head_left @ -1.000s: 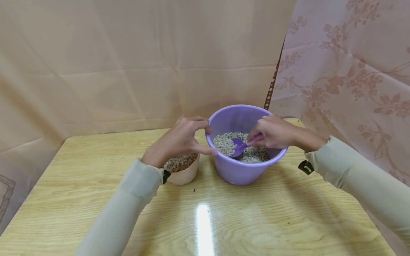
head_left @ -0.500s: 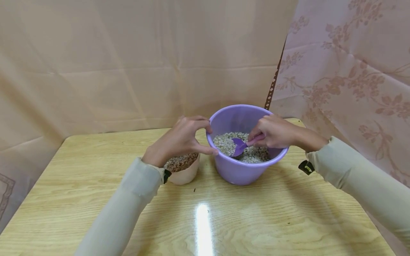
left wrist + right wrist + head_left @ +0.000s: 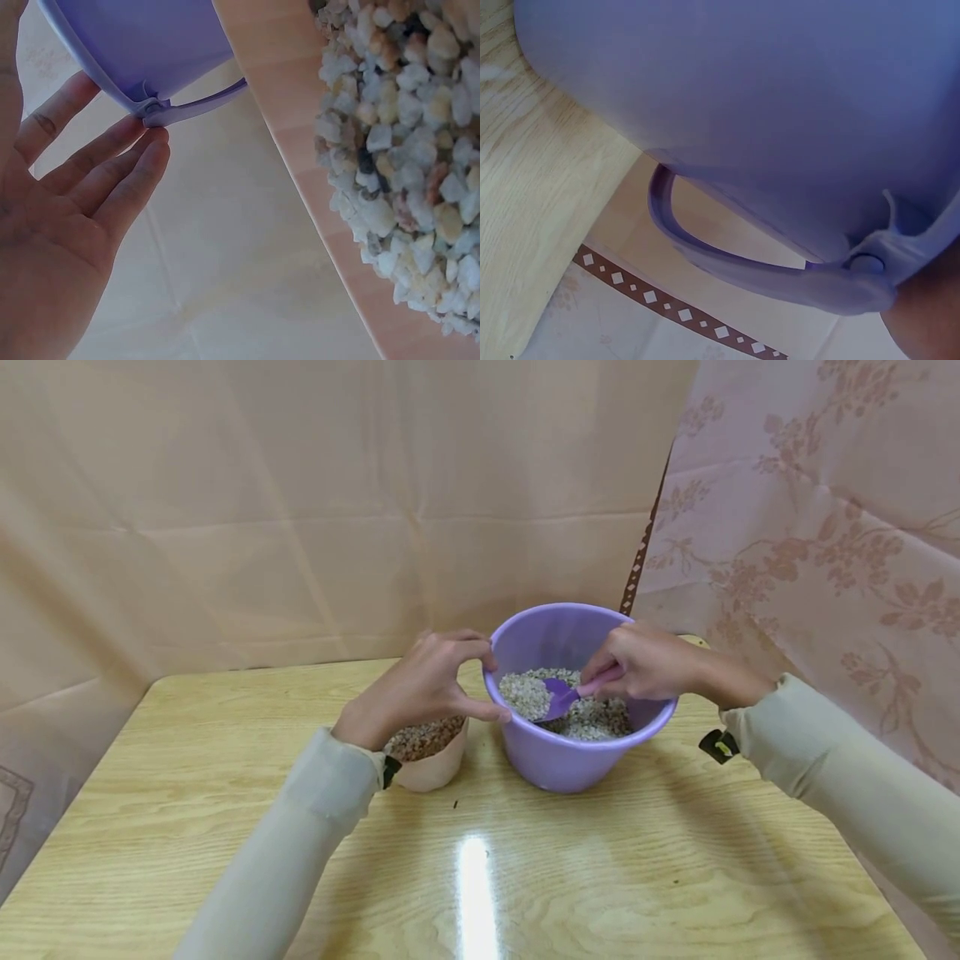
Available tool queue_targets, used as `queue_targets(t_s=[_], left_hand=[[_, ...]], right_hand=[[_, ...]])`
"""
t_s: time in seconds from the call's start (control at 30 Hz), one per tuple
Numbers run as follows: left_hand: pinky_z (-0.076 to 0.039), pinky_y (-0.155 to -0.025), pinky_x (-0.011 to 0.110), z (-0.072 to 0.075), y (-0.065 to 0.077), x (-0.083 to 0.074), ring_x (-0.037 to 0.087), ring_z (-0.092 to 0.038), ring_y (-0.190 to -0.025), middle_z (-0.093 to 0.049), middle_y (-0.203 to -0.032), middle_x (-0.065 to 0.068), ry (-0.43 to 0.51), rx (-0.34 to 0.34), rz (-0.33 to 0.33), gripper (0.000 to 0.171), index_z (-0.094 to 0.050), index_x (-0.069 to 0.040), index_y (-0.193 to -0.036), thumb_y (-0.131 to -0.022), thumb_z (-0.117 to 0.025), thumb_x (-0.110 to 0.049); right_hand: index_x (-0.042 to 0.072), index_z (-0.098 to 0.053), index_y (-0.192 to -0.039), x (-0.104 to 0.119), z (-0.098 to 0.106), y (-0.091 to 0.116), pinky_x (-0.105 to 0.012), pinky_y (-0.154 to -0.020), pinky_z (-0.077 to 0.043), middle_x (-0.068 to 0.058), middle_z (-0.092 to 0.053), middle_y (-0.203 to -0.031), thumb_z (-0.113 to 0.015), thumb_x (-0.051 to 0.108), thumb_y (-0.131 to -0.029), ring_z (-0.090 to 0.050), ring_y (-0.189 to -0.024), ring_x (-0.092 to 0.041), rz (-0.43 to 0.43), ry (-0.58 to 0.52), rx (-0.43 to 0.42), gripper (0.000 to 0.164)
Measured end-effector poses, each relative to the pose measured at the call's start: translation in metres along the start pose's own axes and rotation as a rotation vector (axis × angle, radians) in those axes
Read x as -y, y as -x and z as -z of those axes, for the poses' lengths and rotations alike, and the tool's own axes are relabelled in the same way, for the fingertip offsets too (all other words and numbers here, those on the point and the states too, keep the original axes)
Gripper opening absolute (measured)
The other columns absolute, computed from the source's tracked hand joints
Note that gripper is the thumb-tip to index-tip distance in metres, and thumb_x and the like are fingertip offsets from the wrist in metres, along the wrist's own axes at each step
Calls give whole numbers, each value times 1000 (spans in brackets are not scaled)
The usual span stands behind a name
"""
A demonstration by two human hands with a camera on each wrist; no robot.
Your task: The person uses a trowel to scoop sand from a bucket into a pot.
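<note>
A purple bucket [image 3: 558, 767] stands on the table with pale and brownish gravel [image 3: 592, 720] in it. My left hand [image 3: 423, 687] holds its left rim, thumb on the near side and fingers farther back; in the left wrist view, fingertips [image 3: 154, 146] meet the rim by the handle hinge. In my right hand [image 3: 645, 662], reaching over the right rim, is the pink handle of a small purple shovel [image 3: 558, 700], whose blade is partly down in the gravel. The right wrist view shows the bucket's outer wall [image 3: 742, 97] and bail handle [image 3: 727, 266]; the gripping fingers are hidden there.
Just left of the bucket, partly under my left wrist, stands a cream pot [image 3: 433, 770] filled with gravel [image 3: 409, 157]. The wooden table [image 3: 225, 760] ends at a beige curtain [image 3: 337, 568] behind and a flowered cloth [image 3: 825, 568] at the right.
My right hand has risen slightly, and the shovel blade has tilted in the gravel. My left hand, the bucket and the pot look unmoved.
</note>
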State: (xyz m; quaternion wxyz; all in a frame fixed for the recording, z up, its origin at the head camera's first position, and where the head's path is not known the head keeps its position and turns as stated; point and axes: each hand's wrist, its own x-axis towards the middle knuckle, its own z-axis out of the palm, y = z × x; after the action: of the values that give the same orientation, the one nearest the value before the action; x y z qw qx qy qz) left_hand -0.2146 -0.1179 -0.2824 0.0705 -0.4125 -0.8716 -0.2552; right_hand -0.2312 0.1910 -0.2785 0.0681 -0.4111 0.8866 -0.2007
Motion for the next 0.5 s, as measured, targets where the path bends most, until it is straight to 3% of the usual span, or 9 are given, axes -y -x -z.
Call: queue_targets(t_s=[0.3, 0.5], left_hand=[[-34, -96, 50, 0, 0, 1, 22, -62, -113, -68, -121, 9, 6, 3, -5, 52, -72, -11, -98, -70, -87, -52], [-34, -96, 49, 0, 1, 1, 20, -62, -112, -69, -120, 8, 7, -3, -14, 50, -71, -12, -97, -70, -87, -51]], right_hand=[[12, -79, -98, 1, 1, 3, -20, -71, -55, 5, -76, -91, -80, 11, -84, -71, -79, -3, -26, -33, 2, 14], [10, -79, -100, 1, 4, 4, -21, -71, -56, 2, -77, -92, -78, 14, -86, -72, -81, -6, -34, -117, 24, 14]])
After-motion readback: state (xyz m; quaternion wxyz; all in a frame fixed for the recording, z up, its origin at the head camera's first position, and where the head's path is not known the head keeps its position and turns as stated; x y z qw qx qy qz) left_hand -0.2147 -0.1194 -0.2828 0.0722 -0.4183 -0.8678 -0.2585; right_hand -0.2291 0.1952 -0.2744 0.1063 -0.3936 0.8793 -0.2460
